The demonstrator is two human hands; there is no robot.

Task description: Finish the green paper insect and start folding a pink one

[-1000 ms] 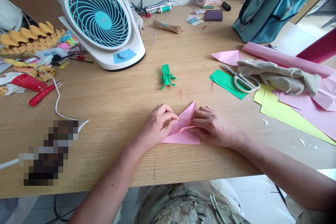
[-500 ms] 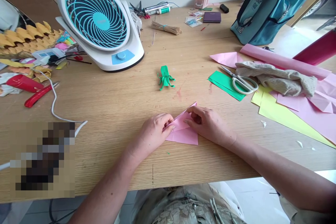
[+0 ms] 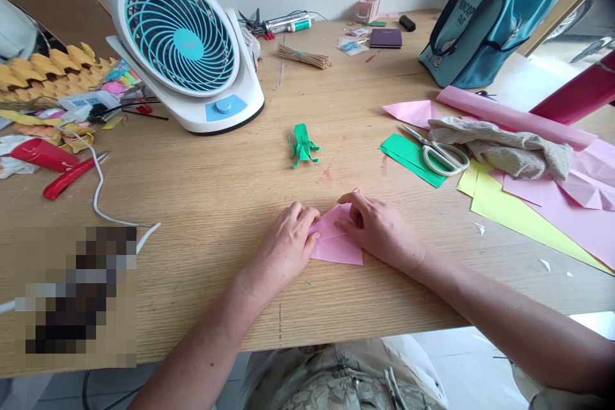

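A folded pink paper lies on the wooden table near its front edge, between my two hands. My left hand has its fingers curled and pinches the paper's left edge. My right hand lies over the paper's upper right part, fingertips pressing a fold down. Most of the paper's top corner is hidden under my right fingers. A small green origami insect stands on the table just beyond the hands.
A white and teal fan stands at the back left with its white cord trailing forward. Scissors lie on green paper to the right, beside a cloth, pink and yellow sheets and a teal bag. Red tools lie left.
Both hands drew closer together over the pink paper. The raised top flap has been folded down, so the paper looks smaller and flatter under my right fingers.
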